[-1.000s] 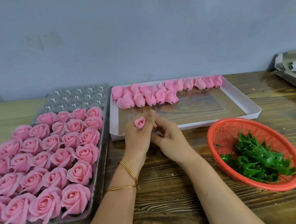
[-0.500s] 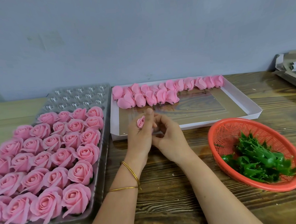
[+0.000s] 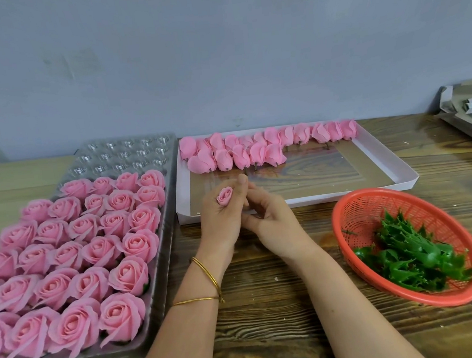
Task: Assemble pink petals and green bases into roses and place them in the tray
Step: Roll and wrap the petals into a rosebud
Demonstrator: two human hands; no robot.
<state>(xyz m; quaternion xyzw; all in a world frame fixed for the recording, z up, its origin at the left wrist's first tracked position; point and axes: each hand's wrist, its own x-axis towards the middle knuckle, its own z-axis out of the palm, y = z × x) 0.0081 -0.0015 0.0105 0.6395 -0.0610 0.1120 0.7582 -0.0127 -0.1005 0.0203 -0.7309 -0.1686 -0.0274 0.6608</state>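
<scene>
My left hand holds a small pink rosebud upright between thumb and fingers, in front of the white box. Close against it on the right, my right hand has its fingers curled toward the bud's underside; what they pinch is hidden. The clear plastic tray at the left carries several finished pink roses, and its far rows are bare. Several loose pink petal buds lie along the back of the white box. Green bases fill the red basket at the right.
Everything stands on a wooden table against a grey wall. A stack of flattened grey cartons lies at the far right edge.
The rosebud has turned in my left hand from facing up to tilted sideways. Both hands stay in the same place, fingers shifting slightly.
</scene>
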